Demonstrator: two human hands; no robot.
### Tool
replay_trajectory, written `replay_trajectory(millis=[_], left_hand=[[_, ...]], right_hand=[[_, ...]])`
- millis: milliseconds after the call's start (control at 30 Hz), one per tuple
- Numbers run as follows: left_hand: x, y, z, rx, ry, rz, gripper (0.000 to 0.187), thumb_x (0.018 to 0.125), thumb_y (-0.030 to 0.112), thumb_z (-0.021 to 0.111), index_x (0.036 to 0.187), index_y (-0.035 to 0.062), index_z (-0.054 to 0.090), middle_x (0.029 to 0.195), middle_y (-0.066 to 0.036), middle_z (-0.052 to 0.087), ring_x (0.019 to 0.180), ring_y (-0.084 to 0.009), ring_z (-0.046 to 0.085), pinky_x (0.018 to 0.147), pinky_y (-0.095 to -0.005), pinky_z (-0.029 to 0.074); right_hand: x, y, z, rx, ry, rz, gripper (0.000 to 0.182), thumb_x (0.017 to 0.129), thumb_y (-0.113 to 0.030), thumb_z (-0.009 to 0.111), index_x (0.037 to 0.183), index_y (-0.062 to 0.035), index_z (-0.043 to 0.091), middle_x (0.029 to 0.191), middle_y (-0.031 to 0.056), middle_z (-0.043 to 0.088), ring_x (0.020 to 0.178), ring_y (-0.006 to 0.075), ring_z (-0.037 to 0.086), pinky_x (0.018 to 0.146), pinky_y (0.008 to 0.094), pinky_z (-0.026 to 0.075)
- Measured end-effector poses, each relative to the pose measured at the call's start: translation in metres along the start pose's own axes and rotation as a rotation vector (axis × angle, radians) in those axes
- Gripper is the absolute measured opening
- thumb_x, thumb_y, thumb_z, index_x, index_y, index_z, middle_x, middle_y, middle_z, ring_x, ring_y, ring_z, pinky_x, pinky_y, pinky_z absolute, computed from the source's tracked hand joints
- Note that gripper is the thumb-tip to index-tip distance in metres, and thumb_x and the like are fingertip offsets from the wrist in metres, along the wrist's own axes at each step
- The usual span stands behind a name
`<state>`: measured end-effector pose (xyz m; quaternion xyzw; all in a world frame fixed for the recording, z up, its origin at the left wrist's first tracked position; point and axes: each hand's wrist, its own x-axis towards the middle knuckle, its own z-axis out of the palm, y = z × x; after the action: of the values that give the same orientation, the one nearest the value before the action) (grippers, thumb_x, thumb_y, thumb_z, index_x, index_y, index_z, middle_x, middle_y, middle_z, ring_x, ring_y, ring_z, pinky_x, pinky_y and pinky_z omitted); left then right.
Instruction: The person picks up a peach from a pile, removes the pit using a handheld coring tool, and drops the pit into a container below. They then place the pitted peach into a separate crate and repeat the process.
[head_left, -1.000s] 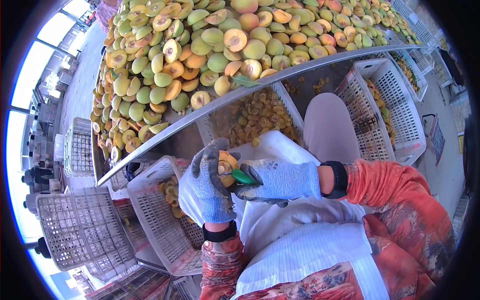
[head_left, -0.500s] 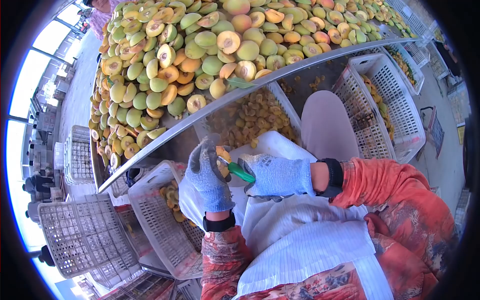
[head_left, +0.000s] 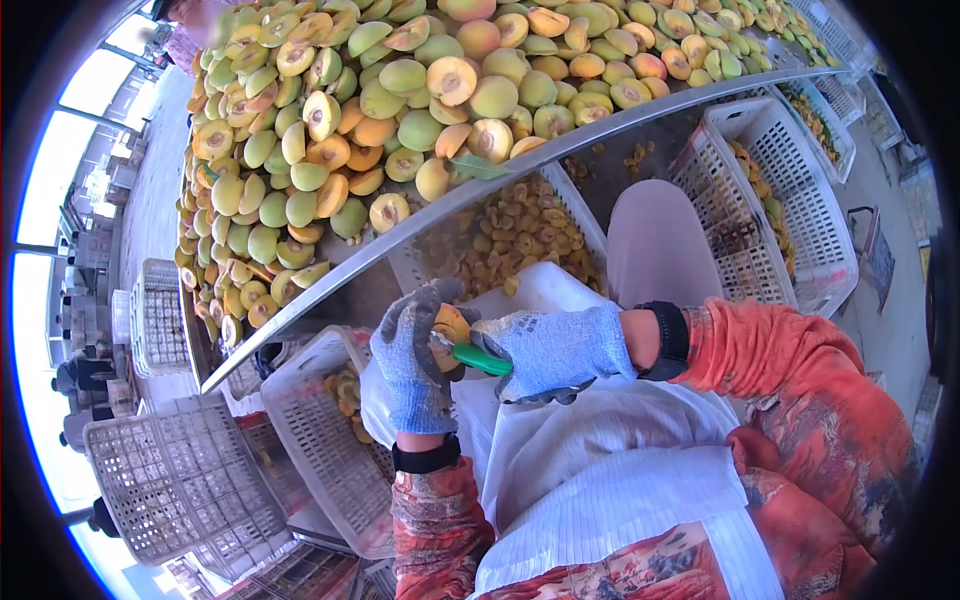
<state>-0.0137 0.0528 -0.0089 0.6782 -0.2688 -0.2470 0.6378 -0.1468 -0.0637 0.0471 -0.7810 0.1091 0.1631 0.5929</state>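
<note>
In a grey-and-blue knit glove, my left hand [head_left: 412,345] is closed around a yellow peach half [head_left: 451,325], its cut face turned toward my right hand. My right hand [head_left: 560,348], gloved the same way, grips a green-handled pitting knife [head_left: 482,359]. The knife's metal end touches the peach half; its exact shape is hidden. Both hands are held over my white apron [head_left: 600,470]. Just beyond them, a heap of peach halves [head_left: 420,130], greenish outside and yellow-orange inside, covers the metal-edged table [head_left: 440,208].
Below the table edge, a crate [head_left: 578,215] holds small yellow-brown pieces. White slotted crates with fruit pieces stand at right [head_left: 815,215] and left [head_left: 320,430]. Another crate [head_left: 180,480] is tilted further left. A person [head_left: 185,40] is at the table's far left.
My left hand has turned slightly, and more of the peach half shows. The knife has tipped a little against it. The view has shifted slightly.
</note>
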Motion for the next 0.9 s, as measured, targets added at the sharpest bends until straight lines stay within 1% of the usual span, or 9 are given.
replay_trajectory(millis=[33, 67, 133, 400, 533, 600, 633, 700, 900], left_hand=[[-0.001, -0.003, -0.002, 0.396, -0.074, 0.394, 0.027, 0.078, 0.015, 0.058, 0.096, -0.0029, 0.062, 0.084, -0.011, 0.064, 0.071, -0.0191, 0.061, 0.062, -0.0286, 0.048], [-0.001, 0.007, 0.0, 0.397, -0.075, 0.389, 0.027, 0.078, 0.015, 0.058, 0.096, -0.0029, 0.062, 0.084, -0.011, 0.064, 0.071, -0.0191, 0.061, 0.062, -0.0286, 0.048], [-0.003, 0.033, 0.001, -0.059, -0.186, -0.221, 0.023, 0.076, 0.012, 0.058, 0.095, -0.0004, 0.063, 0.083, -0.011, 0.064, 0.072, -0.0214, 0.061, 0.063, -0.0305, 0.049], [0.016, 0.006, 0.026, -0.043, 0.035, 0.128, 0.028, 0.083, 0.018, 0.058, 0.099, -0.0056, 0.059, 0.095, -0.017, 0.063, 0.078, -0.0223, 0.063, 0.071, -0.0316, 0.051], [0.029, 0.011, 0.028, -0.001, -0.043, 0.277, 0.029, 0.083, 0.017, 0.056, 0.103, -0.0042, 0.057, 0.093, -0.017, 0.063, 0.08, -0.0239, 0.062, 0.069, -0.0327, 0.052], [0.035, 0.004, 0.026, -0.937, 0.053, -0.339, 0.036, 0.085, 0.023, 0.054, 0.111, -0.0006, 0.054, 0.097, -0.014, 0.061, 0.083, -0.023, 0.061, 0.067, -0.0327, 0.053], [0.04, -0.001, 0.025, -0.237, 0.115, -0.029, 0.041, 0.086, 0.035, 0.049, 0.112, 0.0031, 0.052, 0.103, -0.01, 0.057, 0.084, -0.024, 0.057, 0.076, -0.0348, 0.048], [0.038, -0.004, 0.015, -0.561, 0.185, -0.21, 0.044, 0.085, 0.036, 0.05, 0.115, 0.0041, 0.05, 0.107, -0.01, 0.055, 0.09, -0.0237, 0.055, 0.078, -0.0364, 0.048], [0.023, -0.013, 0.005, -0.994, -0.023, -0.307, 0.049, 0.082, 0.027, 0.051, 0.125, 0.0061, 0.044, 0.122, -0.013, 0.049, 0.113, -0.0288, 0.047, 0.091, -0.0422, 0.042]], right_hand=[[-0.002, -0.001, -0.004, 0.042, -0.056, 0.005, 0.022, 0.07, -0.009, 0.059, 0.089, -0.0017, 0.053, 0.069, 0.013, 0.056, 0.059, 0.0202, 0.058, 0.052, 0.0337, 0.044], [-0.003, 0.0, -0.006, 0.084, -0.118, 0.011, 0.02, 0.07, -0.009, 0.059, 0.088, -0.0022, 0.053, 0.067, 0.0104, 0.055, 0.057, 0.018, 0.056, 0.049, 0.0323, 0.044], [0.0, 0.01, -0.013, 0.291, -0.236, 0.052, 0.027, 0.071, -0.01, 0.061, 0.095, -0.0032, 0.05, 0.065, 0.0067, 0.053, 0.05, 0.0139, 0.052, 0.042, 0.0278, 0.042], [0.007, 0.04, -0.002, 1.098, -0.324, 0.024, 0.038, 0.071, -0.01, 0.068, 0.102, -0.0043, 0.048, 0.071, 0.0042, 0.053, 0.043, 0.0095, 0.047, 0.034, 0.0223, 0.038], [0.005, 0.04, -0.006, 1.005, -0.188, -0.138, 0.032, 0.075, -0.014, 0.066, 0.101, -0.0036, 0.052, 0.075, 0.0043, 0.055, 0.05, 0.0092, 0.05, 0.04, 0.0224, 0.04], [0.004, 0.04, -0.012, 0.926, -0.144, -0.246, 0.025, 0.079, -0.018, 0.063, 0.098, -0.0036, 0.055, 0.077, 0.0037, 0.057, 0.058, 0.0089, 0.053, 0.046, 0.0226, 0.042], [0.002, 0.041, -0.018, 0.781, 0.053, -0.135, 0.028, 0.08, -0.021, 0.061, 0.099, -0.0021, 0.054, 0.077, 0.006, 0.058, 0.061, 0.0112, 0.055, 0.048, 0.0244, 0.043], [0.009, 0.047, -0.03, -0.04, 0.477, 0.122, 0.035, 0.084, -0.029, 0.056, 0.103, 0.0007, 0.051, 0.075, 0.0128, 0.059, 0.058, 0.0185, 0.057, 0.05, 0.0306, 0.045], [0.038, 0.06, 0.002, 0.681, 0.575, 0.022, 0.025, 0.083, -0.02, 0.06, 0.1, -0.0034, 0.049, 0.068, 0.0035, 0.055, 0.044, 0.0112, 0.048, 0.043, 0.026, 0.041]])
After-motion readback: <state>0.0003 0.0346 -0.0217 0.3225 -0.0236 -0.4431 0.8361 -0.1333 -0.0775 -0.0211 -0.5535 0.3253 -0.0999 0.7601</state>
